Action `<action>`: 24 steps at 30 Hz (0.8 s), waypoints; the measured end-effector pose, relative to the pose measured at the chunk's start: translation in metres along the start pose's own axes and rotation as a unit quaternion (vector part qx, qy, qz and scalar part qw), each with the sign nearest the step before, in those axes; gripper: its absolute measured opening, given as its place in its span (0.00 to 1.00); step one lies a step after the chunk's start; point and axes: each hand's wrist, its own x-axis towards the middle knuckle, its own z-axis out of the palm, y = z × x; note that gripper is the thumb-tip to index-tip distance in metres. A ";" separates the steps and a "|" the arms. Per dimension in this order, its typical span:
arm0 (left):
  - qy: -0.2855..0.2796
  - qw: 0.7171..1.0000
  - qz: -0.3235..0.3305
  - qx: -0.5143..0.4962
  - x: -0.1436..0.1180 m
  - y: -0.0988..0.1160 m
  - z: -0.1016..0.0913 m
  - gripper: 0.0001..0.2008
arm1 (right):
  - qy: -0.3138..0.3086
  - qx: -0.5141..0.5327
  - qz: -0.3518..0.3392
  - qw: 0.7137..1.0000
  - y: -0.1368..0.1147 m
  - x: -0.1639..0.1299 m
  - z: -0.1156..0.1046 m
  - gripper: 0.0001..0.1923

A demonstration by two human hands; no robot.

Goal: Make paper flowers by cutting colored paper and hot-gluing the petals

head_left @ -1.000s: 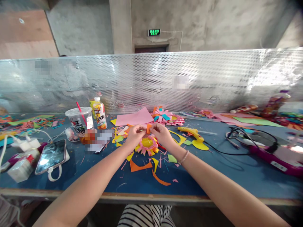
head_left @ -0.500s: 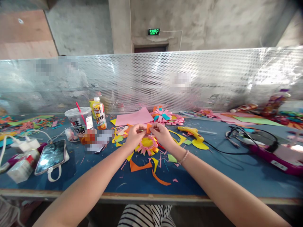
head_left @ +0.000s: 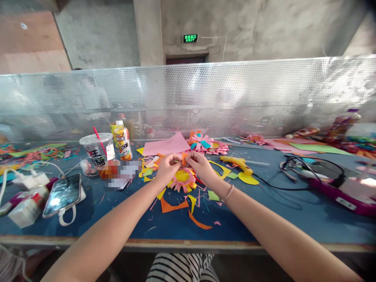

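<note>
My left hand (head_left: 166, 168) and my right hand (head_left: 200, 167) meet above the blue table (head_left: 264, 211), and together they pinch a small orange paper piece (head_left: 184, 158) between their fingertips. Just below them lies a pink and yellow paper flower (head_left: 183, 179). Orange, yellow and green paper scraps (head_left: 176, 205) are scattered around it. A pink paper sheet (head_left: 166, 147) lies just beyond my hands.
A yellow glue gun (head_left: 237, 163) with a black cord lies right of my hands. Finished paper flowers (head_left: 205, 144) sit behind. On the left are a plastic cup with a red straw (head_left: 96, 152), a drink bottle (head_left: 123, 140) and a phone (head_left: 62, 194). A perforated metal screen (head_left: 188, 98) backs the table.
My hands have stayed together on the orange piece, with only slight finger movement. The view has shifted a little.
</note>
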 end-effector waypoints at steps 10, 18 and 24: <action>-0.002 1.000 0.002 0.009 0.000 0.001 0.000 0.02 | 0.023 0.104 0.038 0.994 -0.003 -0.002 0.004 0.12; -0.005 1.000 0.002 0.010 -0.001 0.002 0.000 0.03 | -0.021 0.100 0.042 0.994 -0.003 -0.003 0.003 0.10; -0.004 1.000 0.012 0.022 -0.001 0.004 0.000 0.03 | -0.018 0.104 0.041 0.994 -0.004 -0.003 0.004 0.10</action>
